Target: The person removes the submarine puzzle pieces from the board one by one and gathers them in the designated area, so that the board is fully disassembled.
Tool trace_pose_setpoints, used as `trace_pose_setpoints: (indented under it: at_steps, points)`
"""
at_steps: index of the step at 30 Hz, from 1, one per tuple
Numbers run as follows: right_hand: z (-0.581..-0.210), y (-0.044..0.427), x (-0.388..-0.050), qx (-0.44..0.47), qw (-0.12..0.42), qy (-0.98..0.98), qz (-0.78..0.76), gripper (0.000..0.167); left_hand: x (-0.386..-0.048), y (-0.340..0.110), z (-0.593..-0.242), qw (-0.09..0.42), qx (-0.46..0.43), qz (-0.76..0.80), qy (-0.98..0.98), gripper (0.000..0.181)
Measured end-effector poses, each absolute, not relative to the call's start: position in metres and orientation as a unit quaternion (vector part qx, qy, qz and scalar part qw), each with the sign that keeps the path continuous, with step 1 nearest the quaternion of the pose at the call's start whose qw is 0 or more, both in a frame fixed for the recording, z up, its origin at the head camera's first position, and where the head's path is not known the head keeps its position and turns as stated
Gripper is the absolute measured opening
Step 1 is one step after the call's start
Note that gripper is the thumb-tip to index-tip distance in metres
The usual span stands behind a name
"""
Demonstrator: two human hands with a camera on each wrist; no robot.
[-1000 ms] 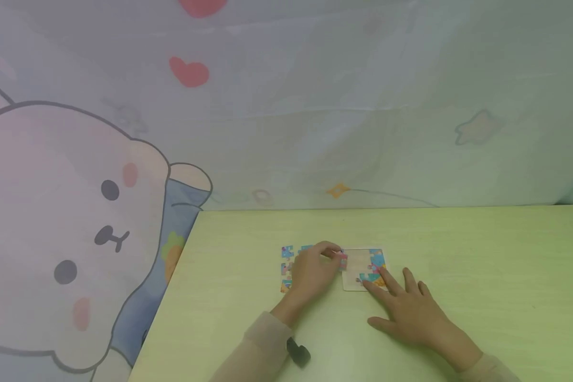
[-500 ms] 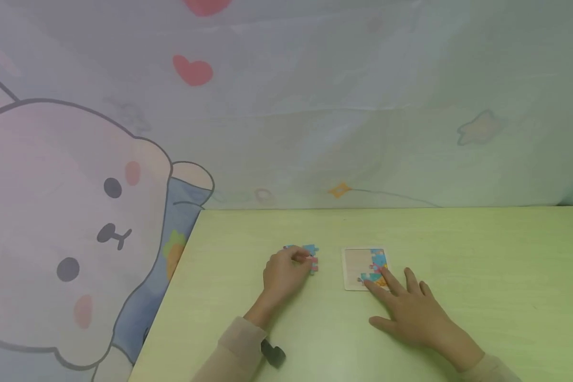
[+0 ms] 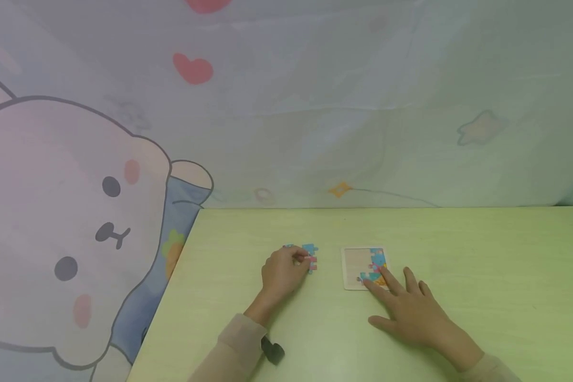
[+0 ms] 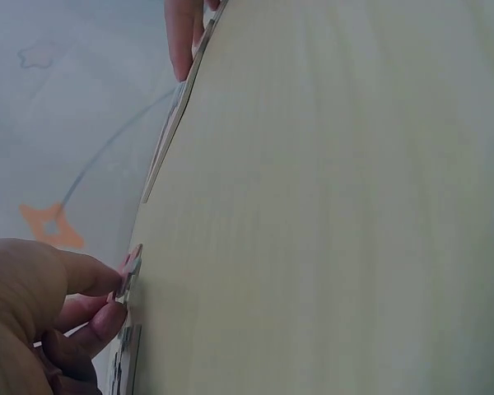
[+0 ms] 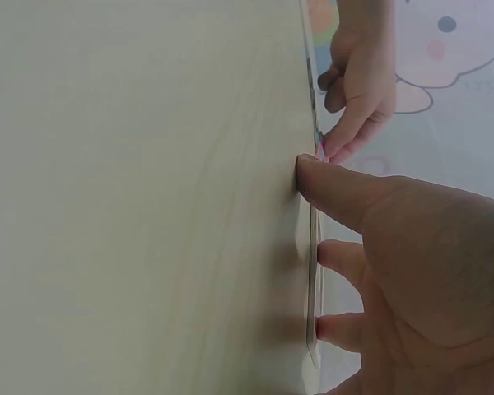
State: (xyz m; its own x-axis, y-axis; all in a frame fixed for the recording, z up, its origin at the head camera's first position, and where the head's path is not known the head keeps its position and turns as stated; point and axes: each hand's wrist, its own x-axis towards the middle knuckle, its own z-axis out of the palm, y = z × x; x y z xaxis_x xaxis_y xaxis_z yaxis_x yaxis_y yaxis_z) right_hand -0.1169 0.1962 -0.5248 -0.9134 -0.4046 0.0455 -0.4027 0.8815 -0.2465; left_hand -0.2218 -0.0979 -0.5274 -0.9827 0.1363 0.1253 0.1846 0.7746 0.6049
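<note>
In the head view my left hand (image 3: 283,271) pinches a pink-and-blue jigsaw puzzle piece (image 3: 312,262) between thumb and index finger. The left wrist view shows that puzzle piece (image 4: 128,276) tilted at the fingertips. Just behind it lies a blue puzzle piece (image 3: 309,248), and another piece peeks out past the knuckles; the hand covers whatever else is there. To the right is a shallow square puzzle tray (image 3: 357,259) with several joined pieces (image 3: 378,260) along its right and lower sides. My right hand (image 3: 413,314) has spread fingers, with fingertips resting on the tray's lower right part.
The pale yellow-green table (image 3: 487,254) extends around both hands. At its back edge hangs a printed cloth (image 3: 315,132) with a bear figure on the left. A dark heart-shaped thing (image 3: 273,351) sits by the left cuff.
From the tray's left edge, my left hand has gone back leftward to the loose pieces, the pink piece still at its fingertips. The right hand has stayed on the tray.
</note>
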Motion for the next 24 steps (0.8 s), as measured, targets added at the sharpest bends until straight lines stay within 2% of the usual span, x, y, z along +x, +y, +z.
trace_pose_setpoints:
  at_steps: [16, 24]
  points:
    - [-0.526, 0.195, -0.118, -0.208, 0.0, 0.97, -0.126, 0.071, -0.219, -0.101, -0.52, 0.031, -0.07, -0.328, -0.941, 0.015]
    - [-0.524, 0.195, -0.118, -0.206, 0.008, 0.97, -0.127, 0.072, -0.214, -0.084, -0.515, 0.024, -0.126, -0.369, -0.921, 0.022]
